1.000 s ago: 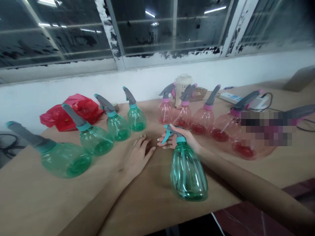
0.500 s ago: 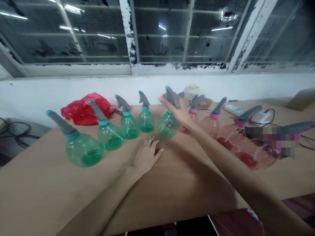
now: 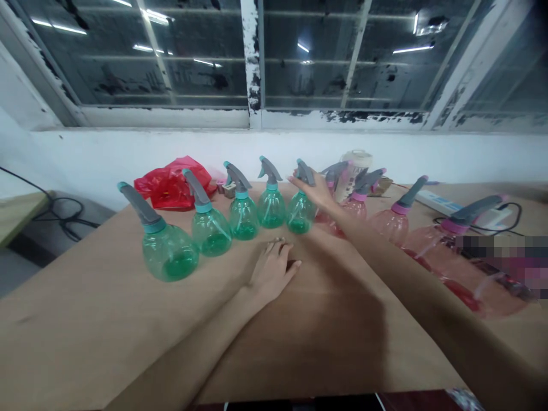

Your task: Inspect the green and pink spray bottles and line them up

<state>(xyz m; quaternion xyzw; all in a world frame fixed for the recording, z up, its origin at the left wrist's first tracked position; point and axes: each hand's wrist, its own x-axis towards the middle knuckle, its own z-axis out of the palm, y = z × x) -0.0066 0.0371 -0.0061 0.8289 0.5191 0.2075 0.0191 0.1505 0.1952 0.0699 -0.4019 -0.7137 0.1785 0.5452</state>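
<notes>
My right hand (image 3: 319, 191) is closed around the grey spray head of a green spray bottle (image 3: 301, 214), at the right end of a curved row of green bottles. This bottle stands upright, close beside another green spray bottle (image 3: 271, 208). On the table in front of the row, my left hand (image 3: 272, 268) lies palm down, fingers stretched out and holding nothing. More green spray bottles (image 3: 170, 254) with green liquid stand to the left. Pink spray bottles (image 3: 389, 225) with red liquid stand to the right, partly hidden behind my right forearm.
A red plastic bag (image 3: 175, 185) lies at the back left. Behind the pink bottles are a whitish container (image 3: 355, 171) and a white power strip (image 3: 462, 211). Black cables (image 3: 64, 214) hang past the table's left side. A wall with windows (image 3: 205, 140) borders the back.
The view has turned left, so everything sits further right. The green bottle in my right hand has moved back and nearer to its neighbour. My left hand stays flat on the table.
</notes>
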